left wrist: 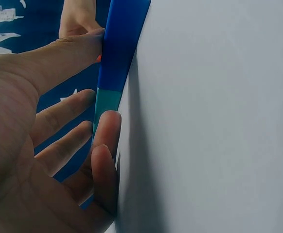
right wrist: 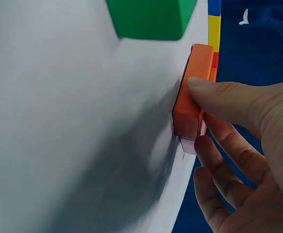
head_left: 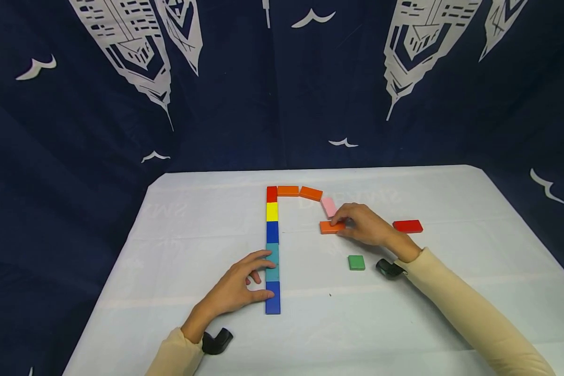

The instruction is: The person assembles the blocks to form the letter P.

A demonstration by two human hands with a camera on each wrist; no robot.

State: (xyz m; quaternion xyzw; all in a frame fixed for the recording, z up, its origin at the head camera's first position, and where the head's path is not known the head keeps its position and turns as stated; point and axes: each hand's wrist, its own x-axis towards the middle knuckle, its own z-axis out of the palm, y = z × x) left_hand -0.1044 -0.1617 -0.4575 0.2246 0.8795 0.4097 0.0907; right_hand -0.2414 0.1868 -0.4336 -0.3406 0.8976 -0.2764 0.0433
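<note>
In the head view, a straight column of blocks runs toward the person: a red block [head_left: 272,194], a yellow block [head_left: 272,212], a blue block [head_left: 272,232], teal pieces [head_left: 273,250] and a nearer blue block [head_left: 273,305]. The left hand [head_left: 237,284] rests along this column's left side, its fingers spread at the teal pieces and its thumb touching the nearer blue block. An orange block [head_left: 326,228] is pinched by the right hand [head_left: 364,224] between thumb and fingers. Just behind it lies a pink block [head_left: 328,207]. Two more orange blocks [head_left: 288,191] extend right from the red one.
A green block [head_left: 356,262] lies nearer the person than the right hand. Farther right is another red block [head_left: 408,226]. All lie on a white-covered table [head_left: 178,230], with a dark blue patterned cloth [head_left: 272,104] hanging behind it.
</note>
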